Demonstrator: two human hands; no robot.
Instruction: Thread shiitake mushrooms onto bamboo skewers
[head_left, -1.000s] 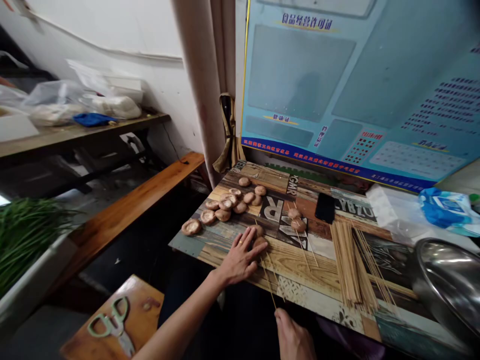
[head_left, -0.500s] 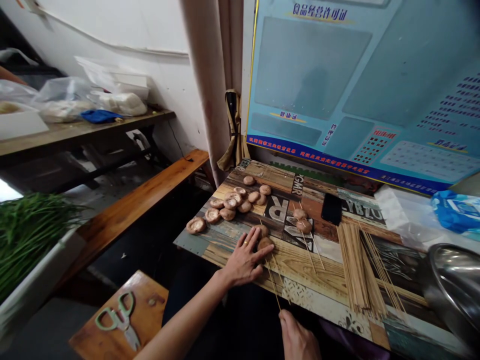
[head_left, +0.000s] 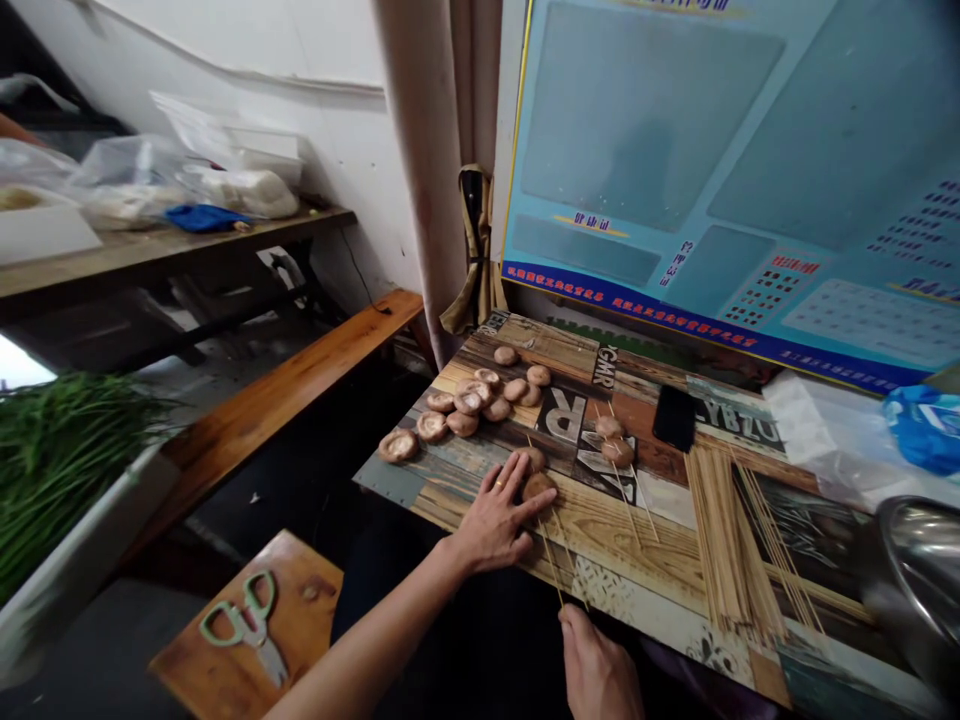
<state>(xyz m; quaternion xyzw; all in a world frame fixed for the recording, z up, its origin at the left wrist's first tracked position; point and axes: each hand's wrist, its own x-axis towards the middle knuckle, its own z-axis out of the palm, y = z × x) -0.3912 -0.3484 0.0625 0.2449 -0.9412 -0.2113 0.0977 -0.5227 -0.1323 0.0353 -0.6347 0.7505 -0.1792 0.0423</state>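
Observation:
My left hand (head_left: 495,515) lies with fingers spread on two brown mushroom caps on the table. The nearer mushroom (head_left: 538,488) shows between its fingers; the farther mushroom (head_left: 533,458) is partly covered by the fingertips. A skewer tip pokes out beyond the farther cap. At the table's front edge my right hand (head_left: 596,660) is closed round the lower end of a thin bamboo skewer (head_left: 552,565), which runs up to the nearer cap. A second skewer lies close beside it. To the right, two mushrooms (head_left: 615,452) sit together on a pair of skewers.
Loose mushrooms (head_left: 471,396) cluster at the table's left. A bundle of skewers (head_left: 724,540), a phone (head_left: 674,417) and a steel bowl (head_left: 919,570) stand to the right. Scissors (head_left: 247,622) lie on a wooden stool (head_left: 300,560); a bench (head_left: 292,400) runs along the left.
The view has shifted slightly, so the scene sits a little differently in it. Both hands keep nearly the same places, the left on the mushrooms, the right on the skewer.

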